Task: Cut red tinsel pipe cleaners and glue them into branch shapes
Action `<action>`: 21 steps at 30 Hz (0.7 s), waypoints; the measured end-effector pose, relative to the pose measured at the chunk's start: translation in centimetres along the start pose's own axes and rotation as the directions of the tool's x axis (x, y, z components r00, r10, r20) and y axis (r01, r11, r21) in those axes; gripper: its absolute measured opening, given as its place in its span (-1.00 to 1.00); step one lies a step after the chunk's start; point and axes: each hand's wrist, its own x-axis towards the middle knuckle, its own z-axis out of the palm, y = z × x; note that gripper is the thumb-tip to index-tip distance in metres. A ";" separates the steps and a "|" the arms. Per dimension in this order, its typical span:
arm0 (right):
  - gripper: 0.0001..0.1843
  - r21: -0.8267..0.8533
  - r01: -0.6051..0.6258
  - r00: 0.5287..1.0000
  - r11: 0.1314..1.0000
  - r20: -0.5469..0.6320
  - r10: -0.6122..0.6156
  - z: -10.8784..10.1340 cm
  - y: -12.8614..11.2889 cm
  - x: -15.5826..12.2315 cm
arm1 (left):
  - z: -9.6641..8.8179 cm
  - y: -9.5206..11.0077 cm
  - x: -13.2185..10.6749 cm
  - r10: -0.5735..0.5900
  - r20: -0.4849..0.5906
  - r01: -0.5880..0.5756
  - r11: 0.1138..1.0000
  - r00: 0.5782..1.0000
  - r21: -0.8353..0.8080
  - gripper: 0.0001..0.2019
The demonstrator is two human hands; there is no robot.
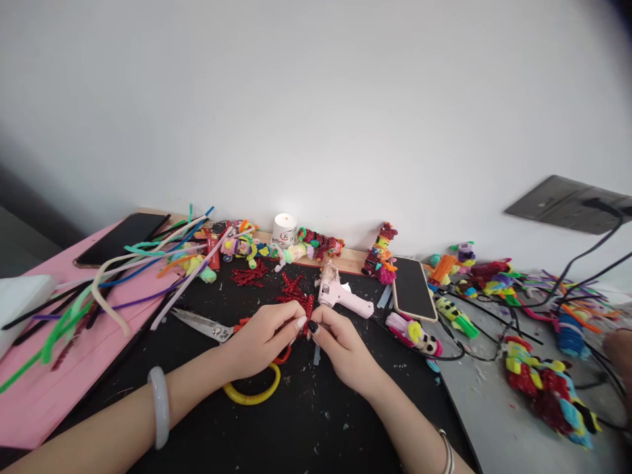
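Observation:
My left hand (264, 339) and my right hand (340, 345) meet over the black mat (306, 421), both pinching a red glittery pipe-cleaner piece (307, 309) between the fingertips. More red glittery pieces (291, 286) lie just beyond it. A pink glue gun (343, 297) rests right behind my right hand. Scissors (205, 324) with red and yellow handle loops (254, 394) lie under and beside my left wrist.
A heap of loose coloured pipe cleaners (123, 273) covers the pink sheet at left, beside a dark phone (121, 238). Another phone (412, 288) lies right of the glue gun. Finished pipe-cleaner figures (548, 388) and black cables crowd the grey surface at right. A white roll (285, 229) stands by the wall.

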 end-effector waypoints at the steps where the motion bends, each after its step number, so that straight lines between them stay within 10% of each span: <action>1: -0.82 -0.001 0.003 1.000 1.000 -0.001 -0.003 0.0 0.0 0.0 | 0.0 0.0 0.0 0.001 -0.001 -0.001 1.000 1.000 0.000 -0.75; 21: -0.82 -0.024 -0.004 1.000 1.000 0.000 0.004 0.0 -0.4 0.1 | 0.0 0.0 0.1 0.006 0.010 -0.006 1.000 1.000 0.015 -0.74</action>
